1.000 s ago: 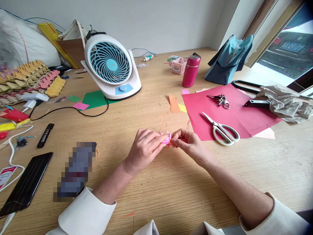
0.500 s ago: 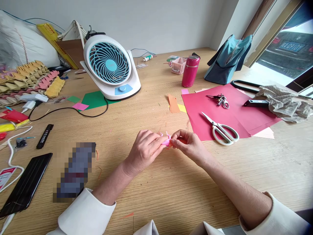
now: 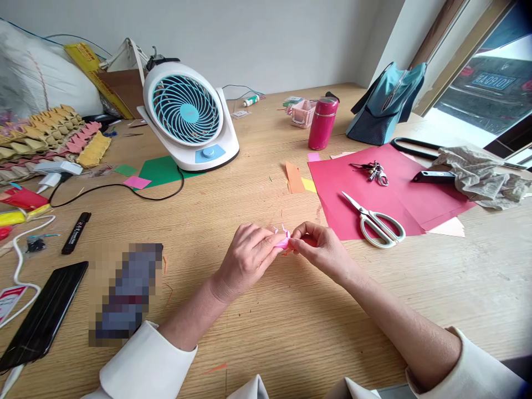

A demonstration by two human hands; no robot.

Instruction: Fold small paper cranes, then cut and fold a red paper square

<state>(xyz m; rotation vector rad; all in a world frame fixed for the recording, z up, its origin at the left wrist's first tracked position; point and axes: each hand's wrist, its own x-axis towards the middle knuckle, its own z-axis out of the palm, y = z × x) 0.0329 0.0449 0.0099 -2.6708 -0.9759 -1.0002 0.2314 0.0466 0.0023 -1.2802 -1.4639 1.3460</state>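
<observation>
Two hands (image 3: 286, 252) on pink paper (image 3: 283, 241), scissors (image 3: 376, 220) just right

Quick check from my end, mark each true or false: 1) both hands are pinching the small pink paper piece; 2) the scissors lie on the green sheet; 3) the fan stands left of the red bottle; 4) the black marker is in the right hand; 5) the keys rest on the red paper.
1) True: the left hand and right hand both pinch the pink paper piece.
2) False: the scissors lie on the red paper, not the green sheet.
3) True: the fan stands left of the red bottle.
4) False: the black marker lies on the table, far left.
5) True: the keys rest on the red paper.
</observation>
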